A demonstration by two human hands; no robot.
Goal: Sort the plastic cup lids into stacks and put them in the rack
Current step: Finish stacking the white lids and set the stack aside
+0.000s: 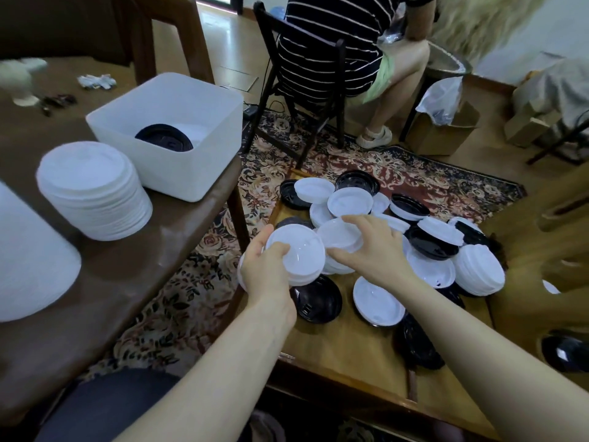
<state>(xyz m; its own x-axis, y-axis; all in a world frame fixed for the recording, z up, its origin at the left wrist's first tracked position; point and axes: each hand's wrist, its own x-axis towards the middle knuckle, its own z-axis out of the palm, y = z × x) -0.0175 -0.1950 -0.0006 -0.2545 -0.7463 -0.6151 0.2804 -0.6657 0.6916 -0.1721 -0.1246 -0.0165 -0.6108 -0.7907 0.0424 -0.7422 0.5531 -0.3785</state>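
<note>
At frame centre: left hand point(269, 272) gripping small white lid stack point(298, 256), right hand point(374, 247) pinching another white lid point(341, 237). Risk: stack fanning out w/ misaligned nesting.

A large white object point(28, 256) is cut off at the left edge; the seated person point(344, 49) is cropped by the top edge.

Soft, even daylight fills my view, brightest on the floor point(236, 36) at the top. Glare streaks the dark tabletop point(165, 237) along its near edge. The frame's edges bow and smear; the far left blurs.
</note>
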